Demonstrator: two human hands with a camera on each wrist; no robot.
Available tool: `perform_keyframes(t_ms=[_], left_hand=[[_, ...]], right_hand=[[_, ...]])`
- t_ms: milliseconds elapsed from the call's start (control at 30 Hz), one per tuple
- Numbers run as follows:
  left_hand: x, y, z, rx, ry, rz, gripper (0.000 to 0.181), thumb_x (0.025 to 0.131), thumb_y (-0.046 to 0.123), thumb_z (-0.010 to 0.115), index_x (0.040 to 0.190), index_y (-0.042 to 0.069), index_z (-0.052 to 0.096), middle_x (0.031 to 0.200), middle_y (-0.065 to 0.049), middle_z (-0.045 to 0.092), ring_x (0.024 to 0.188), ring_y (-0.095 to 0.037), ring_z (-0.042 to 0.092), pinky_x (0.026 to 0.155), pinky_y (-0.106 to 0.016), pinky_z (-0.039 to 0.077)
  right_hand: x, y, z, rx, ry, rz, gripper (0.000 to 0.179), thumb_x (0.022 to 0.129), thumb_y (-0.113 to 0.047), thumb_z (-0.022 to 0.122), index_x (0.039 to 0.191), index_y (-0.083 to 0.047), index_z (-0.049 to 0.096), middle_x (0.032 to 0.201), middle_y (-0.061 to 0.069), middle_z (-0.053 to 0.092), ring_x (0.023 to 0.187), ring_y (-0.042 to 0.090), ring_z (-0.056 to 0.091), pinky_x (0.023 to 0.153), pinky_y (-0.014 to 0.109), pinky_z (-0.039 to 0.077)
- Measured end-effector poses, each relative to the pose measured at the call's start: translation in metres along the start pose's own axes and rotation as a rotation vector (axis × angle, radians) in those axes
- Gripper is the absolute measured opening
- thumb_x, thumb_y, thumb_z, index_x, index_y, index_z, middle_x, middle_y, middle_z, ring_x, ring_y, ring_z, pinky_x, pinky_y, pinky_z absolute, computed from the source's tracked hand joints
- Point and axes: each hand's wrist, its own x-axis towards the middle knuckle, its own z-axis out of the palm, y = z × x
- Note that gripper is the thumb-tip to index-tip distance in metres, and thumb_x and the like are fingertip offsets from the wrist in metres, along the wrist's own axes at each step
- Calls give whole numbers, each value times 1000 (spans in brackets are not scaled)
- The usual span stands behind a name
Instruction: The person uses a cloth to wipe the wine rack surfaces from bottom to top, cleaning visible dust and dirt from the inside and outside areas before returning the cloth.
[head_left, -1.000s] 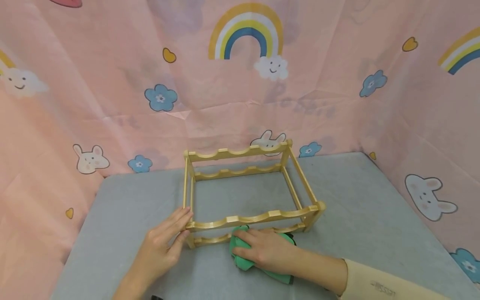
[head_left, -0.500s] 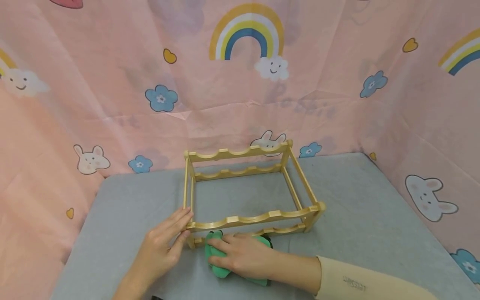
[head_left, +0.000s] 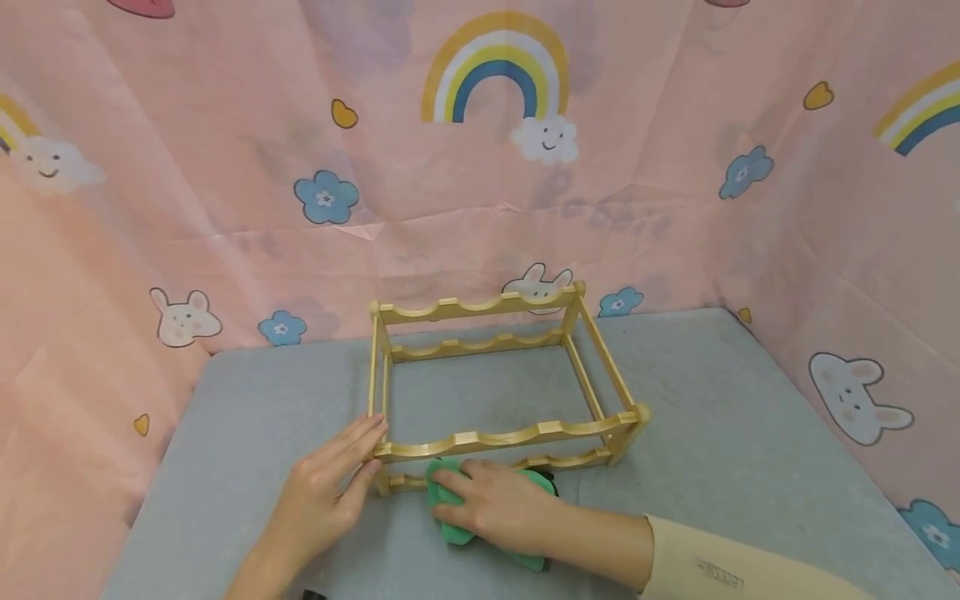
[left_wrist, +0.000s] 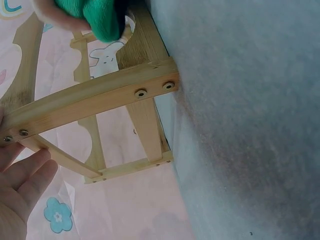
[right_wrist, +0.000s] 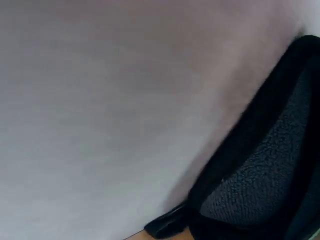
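Note:
A light wooden rack (head_left: 510, 433) with wavy rails stands on the grey table (head_left: 712, 433). My left hand (head_left: 330, 492) rests with straight fingers against the rack's front left post; the left wrist view shows the fingers (left_wrist: 22, 180) beside the rack's screwed corner (left_wrist: 100, 97). My right hand (head_left: 502, 504) grips a green cloth (head_left: 441, 498) and presses it on the lower front rail, left of its middle. That cloth (left_wrist: 97, 20) also shows at the top of the left wrist view. The right wrist view shows only grey table (right_wrist: 100, 100) and dark fuzzy fabric (right_wrist: 265, 170).
Pink printed sheets (head_left: 225, 208) with rainbows, bunnies and flowers wall in the table at the back and both sides. The rack stands at mid-table, with bare grey surface to its left and right.
My right hand slid the green cloth left along the lower front rail, then a little back to the right. The left hand and the rack stayed put.

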Motion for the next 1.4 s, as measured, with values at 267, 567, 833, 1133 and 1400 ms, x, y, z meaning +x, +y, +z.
perform_keyframes(t_ms=[267,567,833,1133,1400], left_hand=[[2,-3,4,17,48,92,36,102,15,66,134,-1,69,135,-20,68,115,-43,69,108,-22,46],[0,-1,1,15,13,19,50,112,38,47,133,0,70,135,-19,68,119,-40,68,109,-20,44],[2,-1,1,1,25,48,37,105,22,65,134,0,69,134,-20,68,117,-41,68,108,-20,45],[0,-1,2,-7,11,25,47,112,36,48,134,0,69,133,-22,68,118,-40,68,109,-18,43],[1,-1,3,-9,38,67,45,112,33,50,133,-1,69,134,-21,68,117,-42,68,108,-21,45]], right_hand=[[-51,16,-7,-13,-9,74,33,92,-17,80,124,-27,75,133,5,63,94,16,61,69,26,56],[-108,28,-12,-18,90,148,36,81,-11,84,115,-22,76,125,8,66,95,22,66,72,32,61],[-159,38,-15,-19,126,240,33,90,-2,71,116,-21,77,125,10,66,96,25,67,67,36,61],[-180,44,-14,-20,208,218,60,111,-18,16,118,-18,76,128,12,64,96,25,64,68,37,59],[-189,50,-26,-17,233,181,50,111,-25,27,114,-18,76,127,12,65,91,23,63,66,37,58]])
